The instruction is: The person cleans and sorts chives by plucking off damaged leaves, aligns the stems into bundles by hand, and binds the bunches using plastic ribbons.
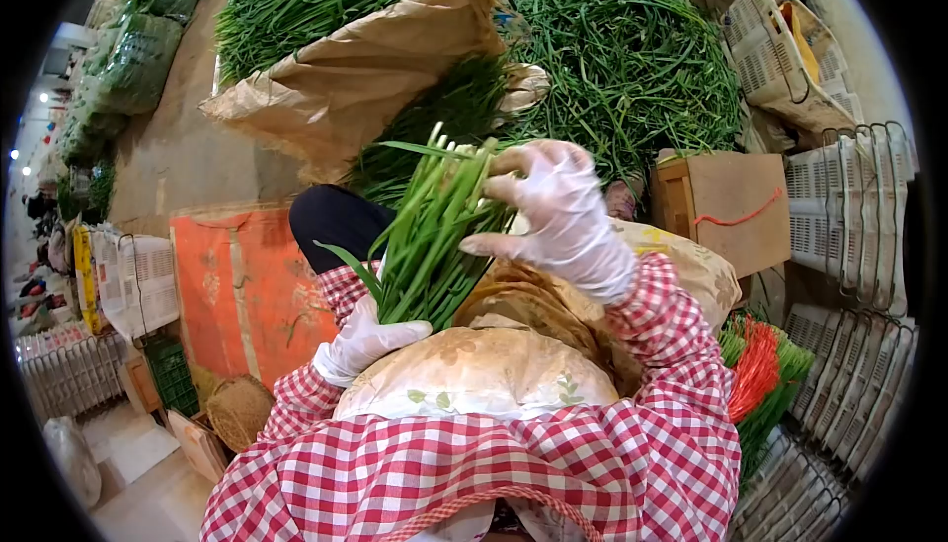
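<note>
A bunch of garlic chives (434, 226) stands tilted in front of my body, its pale cut ends up. My left hand (370, 343), in a thin whitish glove, is closed around the lower part of the bunch. At the upper right side of the bunch is my right hand (568, 216), also gloved, with thumb and fingers apart and curved. Its fingertips are at the edge of the stems; whether they press on them I cannot tell. Below the bunch, a stained, pale apron (484, 369) covers my lap.
A large heap of loose chives (622, 58) lies ahead. Left of it, a paper-lined crate (365, 58) holds straight chives. A cardboard-sided box (736, 208) and white plastic crates (849, 211) stand at right. Red ties (755, 369) lie over more greens. An orange sheet (252, 290) covers floor at left.
</note>
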`<move>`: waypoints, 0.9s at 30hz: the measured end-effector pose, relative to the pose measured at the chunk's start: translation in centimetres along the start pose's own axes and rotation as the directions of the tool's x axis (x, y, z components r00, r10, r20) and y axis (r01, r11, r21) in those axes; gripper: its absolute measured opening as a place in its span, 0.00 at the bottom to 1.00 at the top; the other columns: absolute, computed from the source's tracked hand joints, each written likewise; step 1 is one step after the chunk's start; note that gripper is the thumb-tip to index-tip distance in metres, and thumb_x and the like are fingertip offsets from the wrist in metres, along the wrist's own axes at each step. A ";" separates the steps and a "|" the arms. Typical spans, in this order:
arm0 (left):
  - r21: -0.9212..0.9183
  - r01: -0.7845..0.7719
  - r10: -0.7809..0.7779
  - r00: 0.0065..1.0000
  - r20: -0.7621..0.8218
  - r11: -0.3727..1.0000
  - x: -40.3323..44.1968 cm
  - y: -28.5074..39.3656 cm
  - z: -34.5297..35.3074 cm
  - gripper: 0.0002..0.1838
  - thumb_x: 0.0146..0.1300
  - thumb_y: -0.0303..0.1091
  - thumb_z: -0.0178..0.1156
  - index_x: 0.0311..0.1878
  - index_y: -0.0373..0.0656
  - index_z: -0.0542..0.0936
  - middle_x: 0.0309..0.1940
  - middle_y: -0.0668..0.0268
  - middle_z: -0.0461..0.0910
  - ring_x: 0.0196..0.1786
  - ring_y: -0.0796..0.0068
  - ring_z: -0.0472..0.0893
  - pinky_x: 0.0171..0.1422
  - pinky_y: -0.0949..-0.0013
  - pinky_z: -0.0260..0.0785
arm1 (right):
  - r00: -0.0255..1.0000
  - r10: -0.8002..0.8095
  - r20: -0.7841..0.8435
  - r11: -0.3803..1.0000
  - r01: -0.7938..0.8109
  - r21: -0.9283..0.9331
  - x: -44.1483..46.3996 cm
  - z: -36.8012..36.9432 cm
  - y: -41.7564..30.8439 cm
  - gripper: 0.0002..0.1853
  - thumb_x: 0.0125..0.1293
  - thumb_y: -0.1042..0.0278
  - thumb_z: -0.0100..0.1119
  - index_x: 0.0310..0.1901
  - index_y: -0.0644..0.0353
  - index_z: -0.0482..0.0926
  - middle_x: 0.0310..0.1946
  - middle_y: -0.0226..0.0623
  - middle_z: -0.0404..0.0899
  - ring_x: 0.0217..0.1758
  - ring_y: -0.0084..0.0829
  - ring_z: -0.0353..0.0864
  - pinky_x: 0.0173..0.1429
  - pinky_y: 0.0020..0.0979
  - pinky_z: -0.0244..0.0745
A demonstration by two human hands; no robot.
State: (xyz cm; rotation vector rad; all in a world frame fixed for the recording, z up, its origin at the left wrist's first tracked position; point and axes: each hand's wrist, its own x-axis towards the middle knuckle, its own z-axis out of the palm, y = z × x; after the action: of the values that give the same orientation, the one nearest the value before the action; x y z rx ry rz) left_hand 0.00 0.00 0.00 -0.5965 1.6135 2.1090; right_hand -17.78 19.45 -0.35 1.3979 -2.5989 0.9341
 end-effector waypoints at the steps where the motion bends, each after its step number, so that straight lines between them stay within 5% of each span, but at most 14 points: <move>1: 0.029 0.001 0.000 1.000 -0.004 1.000 -0.2 0.7 0.4 0.40 0.51 0.30 0.64 0.68 0.38 0.58 0.59 0.60 0.69 0.59 0.70 0.69 0.66 0.65 0.59 | 0.999 -0.013 -0.035 1.000 0.012 -0.025 -0.2 0.9 -0.3 0.23 0.47 0.41 0.66 0.36 0.51 0.84 0.39 0.29 0.76 0.47 0.36 0.70 0.57 0.47 0.58; 3: 0.028 -0.015 0.015 1.000 0.018 0.999 0.3 0.4 0.9 0.42 0.51 0.29 0.65 0.69 0.39 0.56 0.61 0.60 0.68 0.60 0.69 0.68 0.66 0.66 0.58 | 0.993 -0.038 -0.116 0.999 0.035 -0.025 -1.3 2.0 0.5 0.17 0.51 0.48 0.65 0.34 0.52 0.84 0.33 0.34 0.79 0.40 0.37 0.75 0.56 0.41 0.59; 5: 0.046 0.038 -0.038 0.999 -0.004 0.998 -0.8 0.8 0.3 0.41 0.51 0.28 0.64 0.69 0.38 0.56 0.60 0.60 0.68 0.60 0.70 0.69 0.65 0.66 0.59 | 0.914 0.271 0.303 0.739 -0.399 0.542 -2.4 3.7 0.4 0.12 0.55 0.55 0.63 0.34 0.54 0.84 0.28 0.38 0.81 0.35 0.38 0.79 0.52 0.39 0.65; 6: 0.021 0.016 -0.016 1.000 -0.001 1.000 -0.8 0.8 -0.3 0.41 0.51 0.27 0.63 0.69 0.38 0.56 0.58 0.60 0.69 0.59 0.70 0.69 0.65 0.66 0.59 | 0.948 0.209 0.240 0.914 -0.277 0.297 -1.7 2.8 -0.1 0.10 0.58 0.68 0.61 0.42 0.58 0.82 0.34 0.43 0.83 0.36 0.33 0.82 0.46 0.32 0.73; 9: -0.115 0.053 -0.055 0.998 -0.011 0.992 -0.7 -0.6 -0.2 0.40 0.51 0.27 0.61 0.69 0.39 0.56 0.57 0.61 0.70 0.58 0.71 0.70 0.64 0.66 0.61 | 0.923 0.353 0.152 0.907 -0.378 0.189 -2.1 3.3 0.9 0.10 0.59 0.72 0.60 0.43 0.60 0.81 0.33 0.43 0.83 0.31 0.28 0.82 0.37 0.29 0.75; 13: -0.005 0.002 -0.002 0.996 -0.086 1.000 -0.2 -2.2 0.1 0.39 0.50 0.23 0.62 0.67 0.39 0.58 0.57 0.61 0.71 0.58 0.73 0.71 0.63 0.67 0.63 | 0.769 0.616 0.171 0.613 -0.604 0.509 -1.4 3.5 5.7 0.07 0.63 0.75 0.50 0.34 0.62 0.80 0.29 0.39 0.81 0.29 0.27 0.80 0.33 0.27 0.78; 14: 0.048 -0.023 0.028 0.995 -0.091 0.999 0.0 -2.1 0.3 0.39 0.50 0.21 0.62 0.67 0.39 0.58 0.58 0.61 0.70 0.59 0.73 0.70 0.63 0.68 0.63 | 0.815 0.576 -0.060 0.747 -0.495 0.443 -1.9 3.6 8.3 0.08 0.63 0.75 0.48 0.32 0.62 0.79 0.26 0.38 0.80 0.28 0.25 0.79 0.31 0.25 0.77; 15: 0.047 -0.024 0.028 0.996 -0.090 0.999 -0.1 -2.2 0.3 0.39 0.50 0.21 0.62 0.67 0.39 0.58 0.58 0.61 0.70 0.59 0.73 0.70 0.63 0.68 0.63 | 0.817 0.562 -0.127 0.825 -0.564 0.029 -1.6 2.7 11.2 0.09 0.63 0.76 0.47 0.40 0.63 0.78 0.27 0.38 0.80 0.29 0.25 0.79 0.32 0.24 0.78; 16: 0.021 -0.083 0.085 0.993 -0.086 0.996 0.0 -2.5 0.2 0.40 0.50 0.20 0.62 0.67 0.39 0.58 0.59 0.61 0.69 0.60 0.73 0.70 0.64 0.67 0.63 | 0.651 0.757 -0.055 0.612 -0.736 -0.291 -0.3 0.8 11.5 0.13 0.64 0.76 0.47 0.50 0.64 0.74 0.27 0.39 0.80 0.29 0.28 0.80 0.32 0.26 0.78; 17: -0.007 -0.143 0.142 0.986 -0.082 0.990 0.1 -2.7 0.1 0.40 0.51 0.20 0.62 0.68 0.39 0.57 0.60 0.61 0.68 0.60 0.73 0.70 0.64 0.67 0.63 | 0.817 0.499 -0.289 0.722 -0.576 -0.382 -1.0 1.5 13.9 0.16 0.65 0.72 0.49 0.53 0.64 0.72 0.27 0.40 0.80 0.28 0.28 0.79 0.33 0.29 0.77; 19: -0.018 -0.163 0.160 0.983 -0.094 0.987 0.3 -3.5 0.2 0.40 0.51 0.19 0.63 0.68 0.39 0.57 0.61 0.60 0.67 0.61 0.73 0.69 0.65 0.67 0.62 | 0.853 0.055 -0.519 0.845 -0.316 -0.431 -0.7 0.3 13.3 0.19 0.65 0.65 0.54 0.54 0.65 0.73 0.28 0.41 0.80 0.27 0.30 0.77 0.34 0.35 0.77; 21: -0.016 -0.171 0.168 0.980 -0.107 0.985 0.1 -3.9 0.3 0.40 0.51 0.19 0.63 0.68 0.39 0.57 0.62 0.60 0.66 0.62 0.72 0.68 0.65 0.67 0.61 | 0.873 0.485 -0.049 0.833 -0.445 0.329 0.2 -1.7 5.8 0.18 0.61 0.58 0.61 0.48 0.61 0.79 0.32 0.40 0.80 0.33 0.32 0.78 0.35 0.35 0.75; 25: 0.061 -0.219 0.225 0.969 -0.102 0.974 0.0 -4.2 0.5 0.40 0.52 0.19 0.63 0.68 0.39 0.58 0.61 0.60 0.68 0.60 0.72 0.71 0.65 0.68 0.62 | 0.978 0.086 0.189 0.993 -0.068 -0.097 0.5 -0.7 0.5 0.22 0.51 0.44 0.66 0.35 0.57 0.85 0.26 0.39 0.78 0.33 0.35 0.75 0.41 0.37 0.70; 27: 0.088 -0.322 0.329 0.941 -0.081 0.943 0.2 -4.7 0.3 0.39 0.53 0.18 0.63 0.68 0.40 0.58 0.59 0.61 0.71 0.58 0.73 0.73 0.62 0.68 0.65 | 0.953 0.171 0.250 0.985 -0.158 -0.072 0.5 0.6 0.3 0.23 0.48 0.44 0.67 0.37 0.56 0.85 0.28 0.39 0.77 0.37 0.38 0.76 0.44 0.39 0.69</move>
State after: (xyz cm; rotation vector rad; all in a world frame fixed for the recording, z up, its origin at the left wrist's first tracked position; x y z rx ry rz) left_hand 2.52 1.47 -3.77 -0.4333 1.9485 2.2673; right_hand -18.14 18.91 -0.85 1.3911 -2.9441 0.7400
